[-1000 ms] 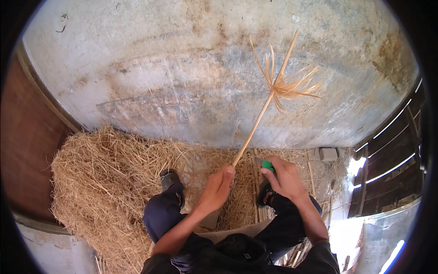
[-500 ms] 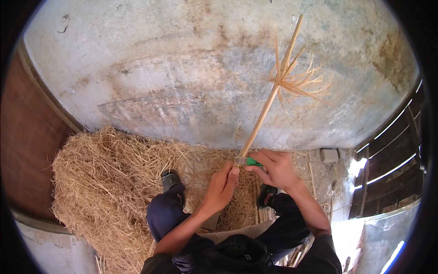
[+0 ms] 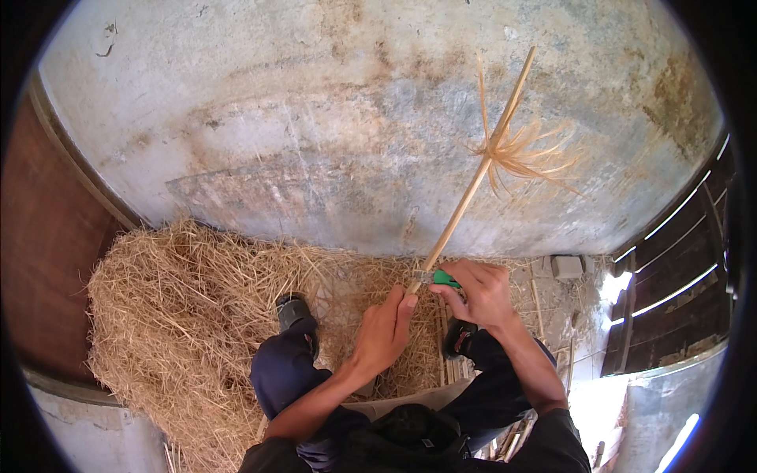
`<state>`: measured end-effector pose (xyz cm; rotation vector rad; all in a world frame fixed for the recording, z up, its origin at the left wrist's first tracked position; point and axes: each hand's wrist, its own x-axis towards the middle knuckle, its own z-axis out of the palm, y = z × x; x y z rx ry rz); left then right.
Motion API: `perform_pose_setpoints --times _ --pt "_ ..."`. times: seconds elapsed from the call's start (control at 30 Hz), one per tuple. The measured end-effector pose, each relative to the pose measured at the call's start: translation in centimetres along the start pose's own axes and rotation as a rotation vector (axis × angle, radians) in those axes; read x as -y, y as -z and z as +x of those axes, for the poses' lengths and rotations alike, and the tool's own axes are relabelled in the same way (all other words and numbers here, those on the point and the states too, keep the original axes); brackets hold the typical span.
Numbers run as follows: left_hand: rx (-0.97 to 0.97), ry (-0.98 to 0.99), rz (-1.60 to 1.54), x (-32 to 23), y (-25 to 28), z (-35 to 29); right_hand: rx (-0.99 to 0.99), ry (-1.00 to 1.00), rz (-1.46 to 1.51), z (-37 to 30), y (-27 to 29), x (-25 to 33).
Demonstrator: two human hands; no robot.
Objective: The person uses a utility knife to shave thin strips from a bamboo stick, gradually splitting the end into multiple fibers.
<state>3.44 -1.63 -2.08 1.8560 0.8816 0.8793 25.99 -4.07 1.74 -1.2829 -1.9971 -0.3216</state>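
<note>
Gripping the cane stalk [image 3: 465, 205] near its base, the left hand [image 3: 382, 335] is steadying while the right hand [image 3: 477, 292] is pinching a green-handled knife [image 3: 443, 278]; shaving away from fingers seems wisest.

A stained concrete floor [image 3: 339, 142] lay in daylight; a straw heap [image 3: 181, 315] filled its lower left corner, and dark slats [image 3: 678, 276], possibly a fence, lined its right edge.

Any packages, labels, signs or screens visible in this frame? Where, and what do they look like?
None in view: only a stained concrete wall, a straw pile, and the stick with frayed strips that the left hand and right hand hold.
</note>
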Motion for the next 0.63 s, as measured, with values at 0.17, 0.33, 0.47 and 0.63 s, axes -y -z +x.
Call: perform_pose_setpoints --times 0.17,0.33,0.47,0.63 --pt "-0.032 -0.022 0.053 0.3 -0.2 -0.2 -0.003 0.011 -0.057 0.3 0.4 0.1" --pt "-0.016 0.002 0.043 -0.4 -0.1 -0.4 -0.051 -0.054 -0.069 0.7 1.3 -0.9" --pt "0.003 0.026 0.028 -0.8 0.0 -0.5 -0.034 -0.036 -0.109 1.2 2.1 -0.9" --pt "0.045 -0.012 -0.016 0.9 -0.5 -1.9 -0.424 -0.459 -0.243 0.6 8.4 -11.2"
